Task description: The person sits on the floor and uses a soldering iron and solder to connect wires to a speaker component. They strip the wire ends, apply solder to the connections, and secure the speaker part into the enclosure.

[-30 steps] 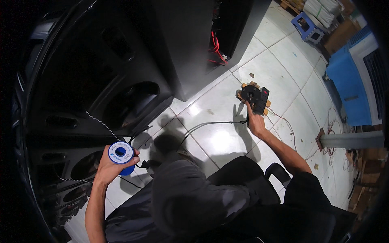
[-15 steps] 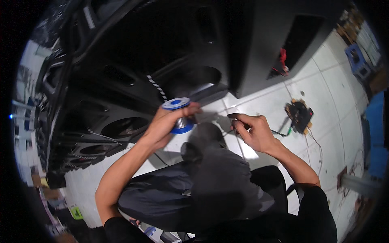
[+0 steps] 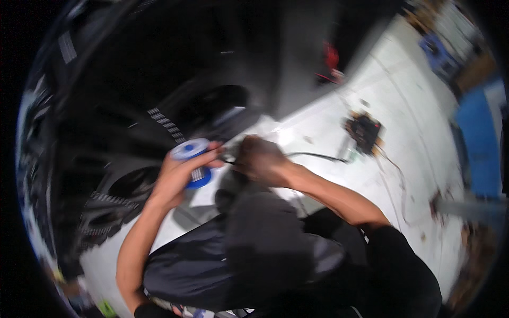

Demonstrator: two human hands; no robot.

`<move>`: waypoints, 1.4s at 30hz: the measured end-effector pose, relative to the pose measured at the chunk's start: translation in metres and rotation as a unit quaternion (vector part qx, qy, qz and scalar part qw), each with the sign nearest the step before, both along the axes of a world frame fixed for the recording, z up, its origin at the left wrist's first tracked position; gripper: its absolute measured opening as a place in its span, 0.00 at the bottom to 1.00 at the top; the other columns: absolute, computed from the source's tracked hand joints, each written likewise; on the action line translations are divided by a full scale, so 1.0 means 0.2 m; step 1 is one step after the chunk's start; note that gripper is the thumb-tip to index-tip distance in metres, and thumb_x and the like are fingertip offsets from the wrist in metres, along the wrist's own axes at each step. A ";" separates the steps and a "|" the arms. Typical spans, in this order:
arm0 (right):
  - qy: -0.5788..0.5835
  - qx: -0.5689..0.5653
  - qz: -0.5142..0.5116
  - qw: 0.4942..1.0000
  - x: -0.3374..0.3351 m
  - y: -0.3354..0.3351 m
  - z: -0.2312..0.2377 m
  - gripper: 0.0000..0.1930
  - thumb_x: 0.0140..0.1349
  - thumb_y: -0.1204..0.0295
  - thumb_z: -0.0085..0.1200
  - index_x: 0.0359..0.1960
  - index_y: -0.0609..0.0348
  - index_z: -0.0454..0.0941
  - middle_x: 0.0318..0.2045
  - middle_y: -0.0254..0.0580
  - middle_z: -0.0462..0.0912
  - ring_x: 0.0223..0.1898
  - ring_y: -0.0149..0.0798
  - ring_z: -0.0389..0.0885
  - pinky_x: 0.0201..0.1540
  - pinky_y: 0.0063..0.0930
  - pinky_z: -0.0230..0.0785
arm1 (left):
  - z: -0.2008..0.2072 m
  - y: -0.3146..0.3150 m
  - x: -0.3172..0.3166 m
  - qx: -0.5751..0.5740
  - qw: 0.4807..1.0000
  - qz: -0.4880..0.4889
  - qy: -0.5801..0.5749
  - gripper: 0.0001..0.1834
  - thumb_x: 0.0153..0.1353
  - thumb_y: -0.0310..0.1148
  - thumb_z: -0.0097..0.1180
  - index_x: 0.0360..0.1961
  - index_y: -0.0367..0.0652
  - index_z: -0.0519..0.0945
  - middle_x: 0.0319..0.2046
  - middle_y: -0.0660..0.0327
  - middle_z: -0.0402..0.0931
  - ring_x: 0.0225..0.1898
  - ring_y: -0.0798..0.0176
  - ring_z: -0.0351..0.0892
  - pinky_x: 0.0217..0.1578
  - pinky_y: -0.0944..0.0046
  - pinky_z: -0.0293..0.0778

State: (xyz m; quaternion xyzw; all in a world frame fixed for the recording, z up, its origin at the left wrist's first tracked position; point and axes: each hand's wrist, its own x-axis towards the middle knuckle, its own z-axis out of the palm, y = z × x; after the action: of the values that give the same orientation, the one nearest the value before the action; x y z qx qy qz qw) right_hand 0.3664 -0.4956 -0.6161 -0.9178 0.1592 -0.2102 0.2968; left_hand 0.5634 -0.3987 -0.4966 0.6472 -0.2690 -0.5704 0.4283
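Note:
My left hand [image 3: 174, 177] is wrapped around a spool of solder wire [image 3: 191, 148], which has blue-and-white ends and silvery wire between them. Its thumb and index finger reach toward my right hand [image 3: 263, 161], which is closed and smeared by motion. A black cable [image 3: 318, 156] runs out of the right hand toward a black device on the floor, and a dark end shows between the two hands. What exactly the right fingers pinch is hidden. Both hands hang above my knees, in front of a large black cabinet [image 3: 265, 63].
The cabinet has round openings and a striped black-and-white cable [image 3: 165, 124]. Red wires [image 3: 331, 58] stick out of a slot on its right. The black device [image 3: 364, 131] sits on the white tiled floor [image 3: 403, 106], trailing a thin wire. Blue sheeting [image 3: 480, 143] is at far right.
My right hand has moved left, close to the spool in my left hand. The view has shifted, so the cabinet and floor device appear further left.

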 end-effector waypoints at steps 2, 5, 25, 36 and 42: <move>0.028 -0.045 -0.063 0.997 -0.14 -0.05 -0.03 0.07 0.58 0.74 0.57 0.23 0.59 0.76 0.28 0.51 0.77 0.33 0.50 0.77 0.36 0.42 0.69 | 0.00 0.02 -0.03 0.032 0.999 -0.036 -0.025 0.18 0.62 0.27 0.64 0.52 0.31 0.80 0.49 0.46 0.83 0.44 0.57 0.87 0.49 0.62 0.81; 0.234 -0.186 -0.176 0.938 -0.52 -0.29 -0.03 0.06 0.52 0.76 0.54 0.27 0.60 0.83 0.28 0.52 0.84 0.31 0.54 0.85 0.34 0.44 0.77 | -0.04 0.04 -0.01 0.025 0.996 -0.065 -0.054 0.18 0.60 0.27 0.64 0.51 0.30 0.80 0.48 0.46 0.84 0.43 0.56 0.87 0.50 0.61 0.80; -0.068 0.282 -0.507 0.812 -1.75 0.02 0.26 0.11 0.64 0.77 0.47 0.34 0.71 0.83 0.19 0.36 0.78 0.19 0.24 0.73 0.22 0.21 0.63 | -0.13 -0.02 -0.06 0.051 0.990 -0.103 -0.079 0.19 0.54 0.28 0.71 0.48 0.33 0.85 0.42 0.53 0.87 0.39 0.62 0.87 0.50 0.63 0.78; 0.569 -0.050 -0.464 0.677 -2.90 0.14 0.62 0.08 0.55 0.68 0.57 0.22 0.57 0.83 0.22 0.46 0.84 0.25 0.50 0.84 0.28 0.39 0.75 | -0.17 0.00 -0.07 0.050 0.986 -0.135 -0.085 0.16 0.57 0.25 0.68 0.47 0.34 0.83 0.43 0.52 0.86 0.44 0.60 0.86 0.50 0.61 0.80; 0.582 -0.259 -0.675 0.372 -3.94 0.66 0.47 0.11 0.65 0.68 0.52 0.42 0.60 0.83 0.39 0.56 0.86 0.37 0.56 0.87 0.37 0.47 0.80 | -0.18 0.01 -0.06 0.043 0.983 -0.141 -0.107 0.16 0.56 0.26 0.69 0.46 0.34 0.84 0.43 0.54 0.86 0.43 0.62 0.85 0.50 0.61 0.79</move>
State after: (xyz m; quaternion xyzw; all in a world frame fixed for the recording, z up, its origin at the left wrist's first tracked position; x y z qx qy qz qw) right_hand -0.4211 -0.3640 -0.5213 -0.4329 0.7971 0.2146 -0.3623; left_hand 0.5507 -0.3970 -0.5321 0.6782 -0.3768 -0.5635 0.2838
